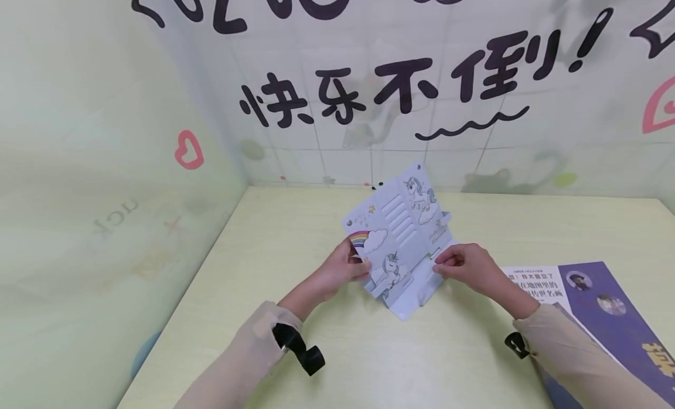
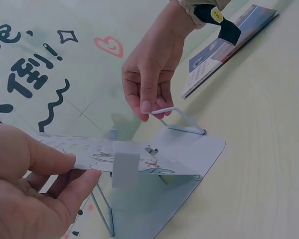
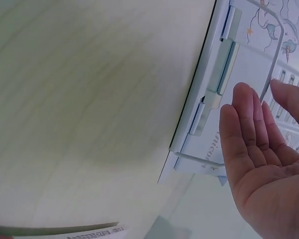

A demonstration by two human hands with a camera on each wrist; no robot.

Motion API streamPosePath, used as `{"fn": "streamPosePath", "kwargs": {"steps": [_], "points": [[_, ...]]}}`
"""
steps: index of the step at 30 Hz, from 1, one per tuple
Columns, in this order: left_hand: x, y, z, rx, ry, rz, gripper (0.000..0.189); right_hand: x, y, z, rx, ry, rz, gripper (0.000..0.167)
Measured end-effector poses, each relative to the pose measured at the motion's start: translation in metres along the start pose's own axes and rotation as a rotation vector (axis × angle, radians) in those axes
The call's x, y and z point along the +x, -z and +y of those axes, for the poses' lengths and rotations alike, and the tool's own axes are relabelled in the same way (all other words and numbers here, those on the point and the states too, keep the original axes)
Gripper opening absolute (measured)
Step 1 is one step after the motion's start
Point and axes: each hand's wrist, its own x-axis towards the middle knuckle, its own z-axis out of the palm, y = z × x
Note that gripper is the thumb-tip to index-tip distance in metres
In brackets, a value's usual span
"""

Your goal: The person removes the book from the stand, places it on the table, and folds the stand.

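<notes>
A pale bookstand with printed unicorns, a rainbow and slots stands tilted on the table, its panel raised over a base plate. My left hand grips the panel's left edge, thumb on one face and fingers on the other. At the lower right, my right hand pinches a thin white wire bracket between thumb and fingertips. In the right wrist view the wire runs up from those fingertips past the panel's front ledge. Below the panel, wire legs show in the left wrist view.
A purple-covered book lies on the right of the light wooden table, partly under my right forearm. A wall sheet with large black lettering hangs behind the table's far edge, and another pale sheet covers the left side.
</notes>
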Motion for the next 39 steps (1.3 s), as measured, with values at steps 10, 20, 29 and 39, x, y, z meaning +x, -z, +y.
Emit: {"fn": "streamPosePath", "kwargs": {"steps": [10, 20, 29, 39], "points": [[-0.013, -0.016, -0.006, -0.054, 0.010, 0.045, 0.044, 0.001, 0.002, 0.002, -0.002, -0.006, 0.025, 0.022], [-0.018, -0.033, -0.013, -0.088, -0.034, 0.037, 0.046, 0.005, 0.011, 0.002, -0.014, -0.020, 0.036, 0.028], [-0.019, -0.049, -0.009, -0.094, -0.051, -0.005, 0.045, 0.015, 0.019, 0.006, -0.032, -0.024, 0.033, 0.027], [-0.019, -0.059, -0.003, -0.062, -0.050, -0.044, 0.048, 0.018, 0.024, 0.014, -0.045, -0.011, 0.028, 0.027]]}}
